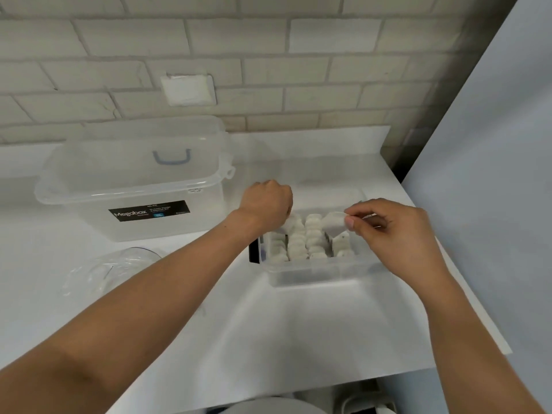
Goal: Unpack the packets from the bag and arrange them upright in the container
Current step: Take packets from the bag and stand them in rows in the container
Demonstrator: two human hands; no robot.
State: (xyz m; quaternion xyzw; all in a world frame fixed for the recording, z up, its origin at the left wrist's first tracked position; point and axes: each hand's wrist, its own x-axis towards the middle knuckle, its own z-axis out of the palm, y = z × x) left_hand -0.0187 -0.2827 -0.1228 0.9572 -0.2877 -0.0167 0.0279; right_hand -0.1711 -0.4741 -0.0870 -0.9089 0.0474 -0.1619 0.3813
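While my right hand (388, 231) pinches a tilted packet (333, 222) above the right row of the container (322, 273), my left hand (265, 204) sits curled at the left row, hold unclear.

Clear glossy plastic container (316, 271); smooth white counter (298, 324); matt brick wall (268, 64).

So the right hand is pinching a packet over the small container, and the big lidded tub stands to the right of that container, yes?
Not quite. The big tub stands to the left of the small container, not to the right, as the head view shows. The rest holds: the right hand pinches a packet over the container.
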